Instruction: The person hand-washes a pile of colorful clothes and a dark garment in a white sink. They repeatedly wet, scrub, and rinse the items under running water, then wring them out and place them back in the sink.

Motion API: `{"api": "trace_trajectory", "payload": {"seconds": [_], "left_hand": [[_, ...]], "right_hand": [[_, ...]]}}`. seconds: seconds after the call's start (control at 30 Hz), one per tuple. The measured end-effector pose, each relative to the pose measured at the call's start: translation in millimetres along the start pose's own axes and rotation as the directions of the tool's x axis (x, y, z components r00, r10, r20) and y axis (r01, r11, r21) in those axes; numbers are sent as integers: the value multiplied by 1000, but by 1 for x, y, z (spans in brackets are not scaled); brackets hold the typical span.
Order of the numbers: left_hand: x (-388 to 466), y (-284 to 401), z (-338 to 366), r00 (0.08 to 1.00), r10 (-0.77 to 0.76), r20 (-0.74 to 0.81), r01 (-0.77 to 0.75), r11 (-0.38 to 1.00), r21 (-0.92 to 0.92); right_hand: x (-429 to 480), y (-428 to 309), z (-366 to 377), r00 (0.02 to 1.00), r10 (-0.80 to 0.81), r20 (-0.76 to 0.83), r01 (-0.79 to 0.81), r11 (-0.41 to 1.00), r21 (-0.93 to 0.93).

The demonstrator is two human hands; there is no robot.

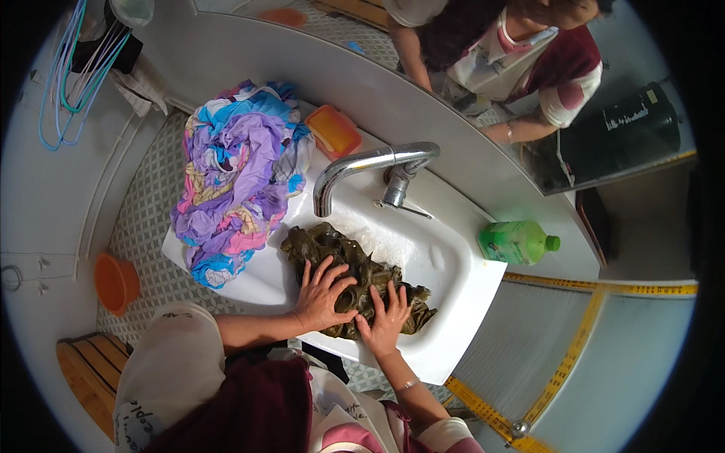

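Observation:
A wet, dark olive-brown cloth (362, 257) lies bunched in the white washbasin (453, 317). My left hand (324, 297) rests on the cloth's left part with its fingers spread. Palm down, my right hand (387, 320) presses on the front right part, its fingers also apart. Neither hand is closed around the fabric. Above the basin arches a chrome faucet (368, 161), its spout pointing down behind the cloth. Clear, rippled water or suds (391, 240) show beyond the cloth. Whether water is running from the spout, I cannot tell.
Colourful crumpled fabric (243, 170) is heaped on the basin's left ledge, beside an orange soap box (334, 131). On the right ledge lies a green bottle (516, 242). An orange bucket (116, 284) and wooden stool (90, 374) stand left. A mirror (498, 62) rises behind; hangers (85, 73) hang upper left.

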State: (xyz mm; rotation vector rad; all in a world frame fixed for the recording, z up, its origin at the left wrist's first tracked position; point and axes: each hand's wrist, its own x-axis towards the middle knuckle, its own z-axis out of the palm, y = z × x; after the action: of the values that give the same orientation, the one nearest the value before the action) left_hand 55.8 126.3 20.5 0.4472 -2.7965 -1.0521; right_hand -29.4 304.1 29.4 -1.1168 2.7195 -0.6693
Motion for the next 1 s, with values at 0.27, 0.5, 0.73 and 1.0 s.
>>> {"api": "trace_trajectory", "payload": {"seconds": [0.27,0.5,0.73,1.0], "left_hand": [[117,-45,58,968,-195,-160,197,980,-5],[173,-74,75,954,-221,-200,196,971,-138],[169,-63,21,906,-318,279,343,938,-43],[104,-36,-12,880,-82,467,67,997,49]], "right_hand": [[119,71,85,987,148,-60,-155,979,-131],[158,96,115,939,301,-167,-324,937,-135],[120,65,61,963,217,-163,-211,976,51],[-17,-7,-18,993,49,-110,-12,949,314]]}}
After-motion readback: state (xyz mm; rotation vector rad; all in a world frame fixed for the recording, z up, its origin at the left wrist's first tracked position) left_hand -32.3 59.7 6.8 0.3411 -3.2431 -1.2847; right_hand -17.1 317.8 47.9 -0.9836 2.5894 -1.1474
